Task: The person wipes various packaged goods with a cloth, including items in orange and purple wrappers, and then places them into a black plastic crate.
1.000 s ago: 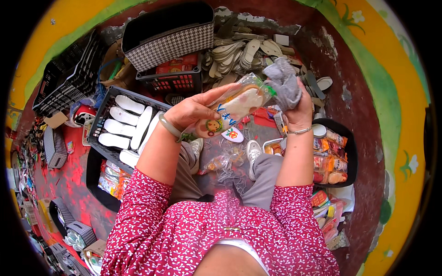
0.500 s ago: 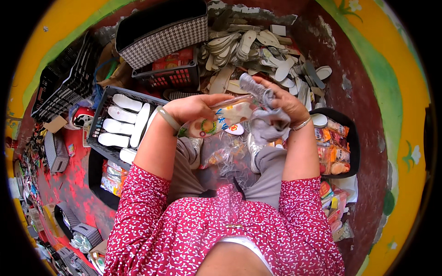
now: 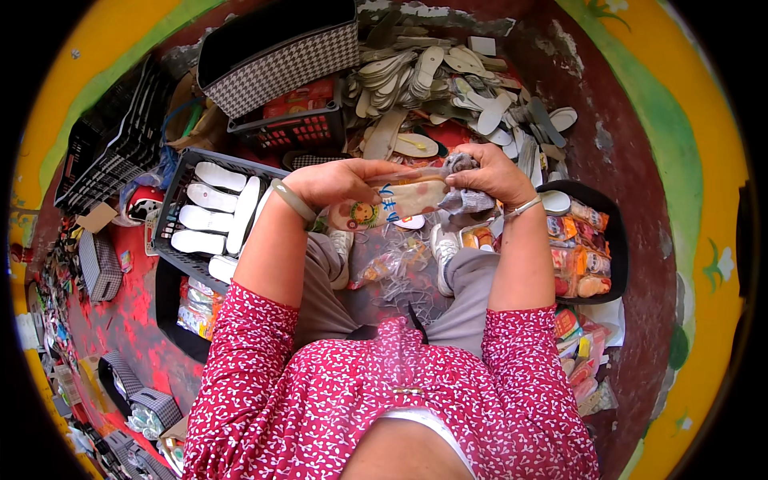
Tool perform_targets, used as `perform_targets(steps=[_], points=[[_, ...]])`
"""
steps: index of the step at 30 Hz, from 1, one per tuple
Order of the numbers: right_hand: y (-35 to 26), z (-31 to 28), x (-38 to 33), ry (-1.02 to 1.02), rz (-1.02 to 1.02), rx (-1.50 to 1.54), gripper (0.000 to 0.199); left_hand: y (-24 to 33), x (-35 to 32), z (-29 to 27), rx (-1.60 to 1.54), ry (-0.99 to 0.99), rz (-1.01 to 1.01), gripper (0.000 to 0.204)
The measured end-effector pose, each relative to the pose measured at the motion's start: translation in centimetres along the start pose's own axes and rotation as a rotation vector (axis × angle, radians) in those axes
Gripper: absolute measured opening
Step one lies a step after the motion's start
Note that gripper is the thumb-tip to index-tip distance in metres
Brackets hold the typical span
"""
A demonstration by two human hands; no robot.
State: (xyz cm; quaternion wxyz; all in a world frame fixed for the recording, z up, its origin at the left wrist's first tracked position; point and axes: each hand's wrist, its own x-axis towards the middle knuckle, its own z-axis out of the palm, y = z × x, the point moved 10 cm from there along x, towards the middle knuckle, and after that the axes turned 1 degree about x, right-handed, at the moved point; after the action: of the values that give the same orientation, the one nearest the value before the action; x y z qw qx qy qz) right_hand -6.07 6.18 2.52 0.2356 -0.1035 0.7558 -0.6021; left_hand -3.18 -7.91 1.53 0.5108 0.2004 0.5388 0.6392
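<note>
My left hand (image 3: 340, 182) grips a clear plastic packet (image 3: 392, 204) with a shoe insole inside and a printed cartoon label, held level in front of me. My right hand (image 3: 490, 174) closes on the packet's right end together with a crumpled grey cloth (image 3: 462, 196). Both hands hover above my knees and white shoes (image 3: 442, 252). Loose clear packets (image 3: 392, 268) lie on the floor between my feet.
A black crate (image 3: 172, 216) with white insoles sits at my left. A heap of loose insoles (image 3: 448, 96) lies ahead. A black tray (image 3: 612, 240) of packed items stands at my right. A checked basket (image 3: 280, 60) and red-filled crate (image 3: 300, 120) stand beyond.
Both hands came down and toward me with the packet, which turned from tilted to level. My right hand shifted from holding the cloth apart to pressing it against the packet's end.
</note>
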Motion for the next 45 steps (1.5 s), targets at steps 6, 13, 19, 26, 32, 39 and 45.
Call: perform_targets(steps=[6, 13, 19, 26, 32, 39, 45], points=[[0.3, -1.2, -0.8, -0.007, 0.034, 0.044, 0.017, -0.2, 0.1, 0.2, -0.013, -0.041, 0.006, 0.062], [2.4, -9.9, -3.2, 0.460, -0.077, 0.261, 0.027, 2.5, -1.7, -1.0, -0.179, -0.008, 0.213, 0.066], [1.3, -10.3, -1.2, 0.241, -0.533, 0.910, 0.037, 5.1, -2.7, -5.0, -0.469, 0.183, 0.515, 0.071], [-1.5, -0.5, 2.0, 0.038, -0.354, 1.082, 0.054, 3.9, -0.6, -4.0, -0.403, 0.228, 0.454, 0.067], [-0.5, -0.2, 3.3, 0.301, -0.280, 1.010, 0.036, 1.5, 0.7, -3.3, -0.319, 0.229, 0.352, 0.061], [1.3, -0.8, 3.3, 0.499, -0.220, 0.928, 0.023, 0.4, 2.5, -4.3, -0.079, 0.335, 0.322, 0.047], [2.9, -3.1, 2.5, 0.629, -0.210, 1.006, 0.023, 0.2, 2.7, -4.1, -0.034, 0.333, 0.245, 0.031]])
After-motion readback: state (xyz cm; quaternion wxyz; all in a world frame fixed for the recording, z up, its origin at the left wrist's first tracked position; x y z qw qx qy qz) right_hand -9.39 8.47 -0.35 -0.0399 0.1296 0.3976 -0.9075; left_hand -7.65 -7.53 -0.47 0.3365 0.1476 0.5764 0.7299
